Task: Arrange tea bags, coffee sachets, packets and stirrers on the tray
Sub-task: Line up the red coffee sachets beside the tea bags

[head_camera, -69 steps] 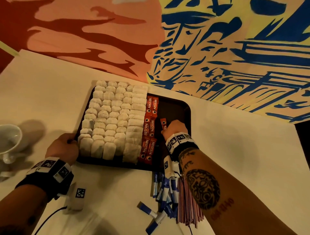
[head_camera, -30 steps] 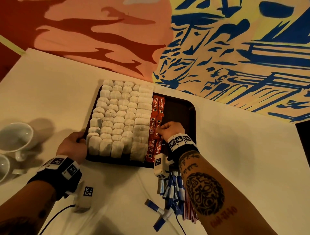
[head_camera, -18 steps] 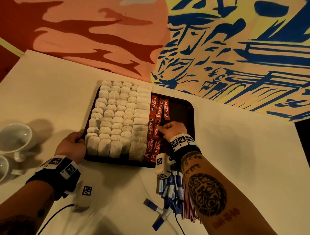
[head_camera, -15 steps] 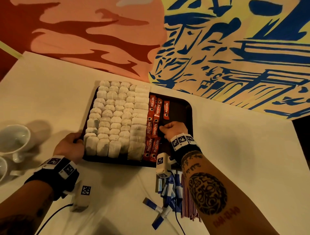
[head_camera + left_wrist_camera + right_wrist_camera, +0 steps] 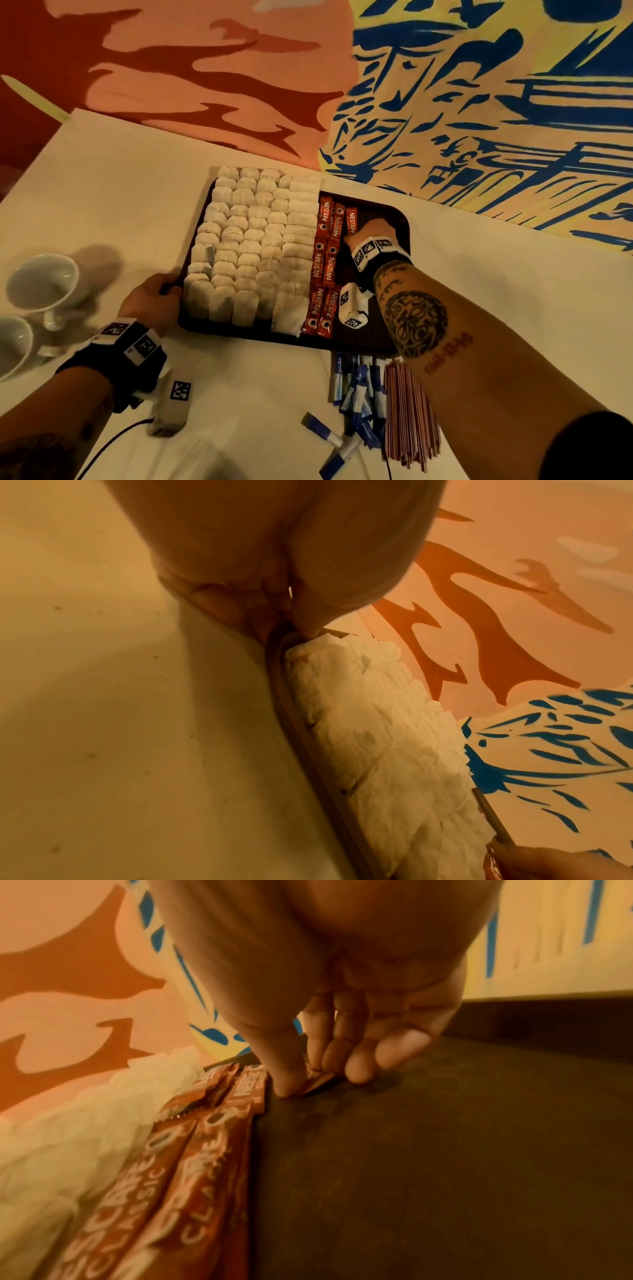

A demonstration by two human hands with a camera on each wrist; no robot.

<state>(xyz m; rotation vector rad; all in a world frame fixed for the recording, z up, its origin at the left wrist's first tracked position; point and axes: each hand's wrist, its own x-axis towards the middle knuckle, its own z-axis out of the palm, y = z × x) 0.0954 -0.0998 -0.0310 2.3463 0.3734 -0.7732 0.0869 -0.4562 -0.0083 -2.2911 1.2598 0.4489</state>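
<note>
right hand: right hand [image 5: 371,229] inside the tray [image 5: 400,219], thumb and fingertips [image 5: 356,1073] pinched on the near end of one coffee sachet [image 5: 351,219], end pressed low against the tray floor.
left hand: left hand [image 5: 150,301] curled round the tray's left rim near its front corner, steadying it.
sachet vs grip: sachet runs away from the pinch toward the far rim; long axis parallel to the sachet rows [image 5: 323,263] just left of the pinch. it sits a little apart from the top pair, so the likely move is a short slide left to close the gap.
nearer hand: right; the left is across the tea bags [image 5: 253,246], well apart.
still off tray: blue packets [image 5: 356,394] and red stirrers [image 5: 409,411] lie on the cloth behind the right wrist, by the tray's front edge.
judgement: tea block looks filled; sachet column partly built; packets and stirrers not yet started.
head view only: whole layout, the gap, off-tray stock.
right wrist view only: the pinch itself and bare tray floor to its right.
left wrist view only: fingers [image 5: 222,599] on the rim, tea bags touching the thumb tip.
</note>
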